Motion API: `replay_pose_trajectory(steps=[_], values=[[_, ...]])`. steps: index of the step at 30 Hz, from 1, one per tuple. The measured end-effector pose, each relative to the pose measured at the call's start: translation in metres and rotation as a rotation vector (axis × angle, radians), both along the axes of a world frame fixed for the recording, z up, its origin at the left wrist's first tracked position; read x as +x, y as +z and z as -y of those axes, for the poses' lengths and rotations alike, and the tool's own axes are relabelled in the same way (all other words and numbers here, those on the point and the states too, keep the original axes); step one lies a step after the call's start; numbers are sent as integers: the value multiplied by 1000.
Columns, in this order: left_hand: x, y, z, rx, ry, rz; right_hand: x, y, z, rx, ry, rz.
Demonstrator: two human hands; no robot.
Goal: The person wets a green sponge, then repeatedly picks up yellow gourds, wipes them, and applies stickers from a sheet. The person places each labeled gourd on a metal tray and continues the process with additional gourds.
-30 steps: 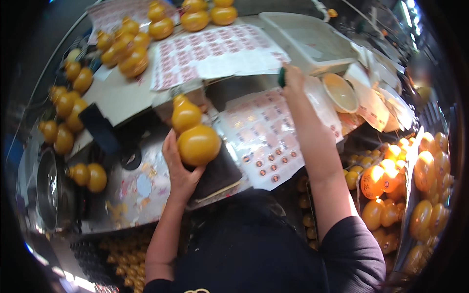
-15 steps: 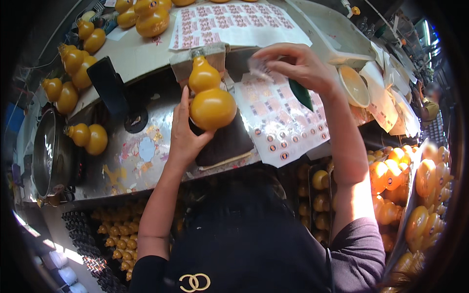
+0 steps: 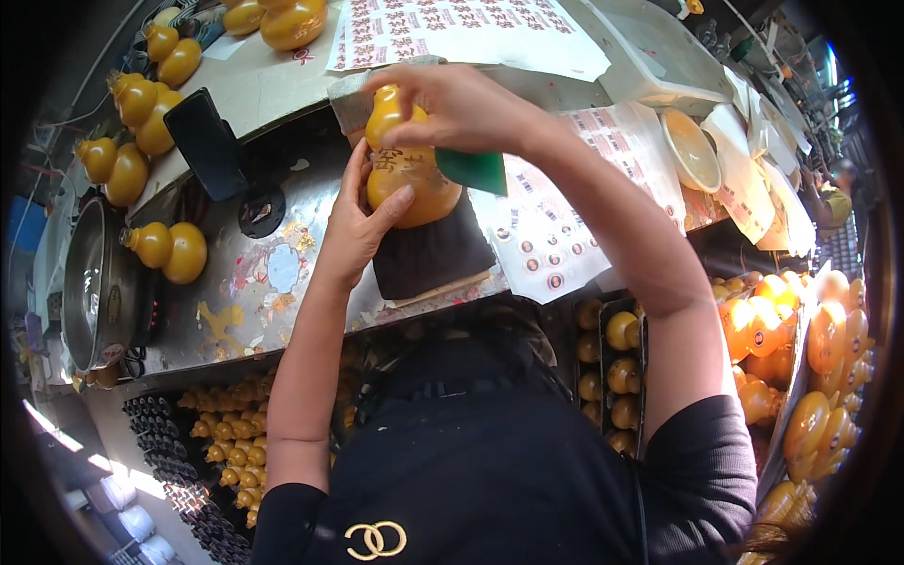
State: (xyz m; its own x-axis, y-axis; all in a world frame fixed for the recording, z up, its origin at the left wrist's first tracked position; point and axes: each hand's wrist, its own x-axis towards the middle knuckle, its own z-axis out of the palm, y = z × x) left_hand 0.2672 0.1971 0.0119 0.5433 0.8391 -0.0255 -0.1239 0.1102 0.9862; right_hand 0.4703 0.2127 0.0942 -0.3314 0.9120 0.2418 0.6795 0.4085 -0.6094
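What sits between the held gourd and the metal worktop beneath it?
In the head view, a dark pad lies on the metal worktop under the gourd.

Upright yellow gourd [image 3: 407,169], dark lettering, mid-bench

Worn steel worktop [image 3: 235,311] w/ paint stains, steel pot [image 3: 89,282] at left edge, loose yellow-orange gourds [image 3: 169,252] beside it, black rectangular slab [image 3: 205,143] propped upright, white sticker sheets [image 3: 471,28] at top, trays of small gourds [image 3: 617,372] lower right
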Motion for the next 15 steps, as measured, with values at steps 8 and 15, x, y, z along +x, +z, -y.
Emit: replay_pose_trajectory(steps=[8,15], values=[[2,-6,-6,-47,-33,92,14,-77,70,-334,-460,-339],[-7,-13,3,-88,-35,96,6,-89,62,-393,-415,-517]])
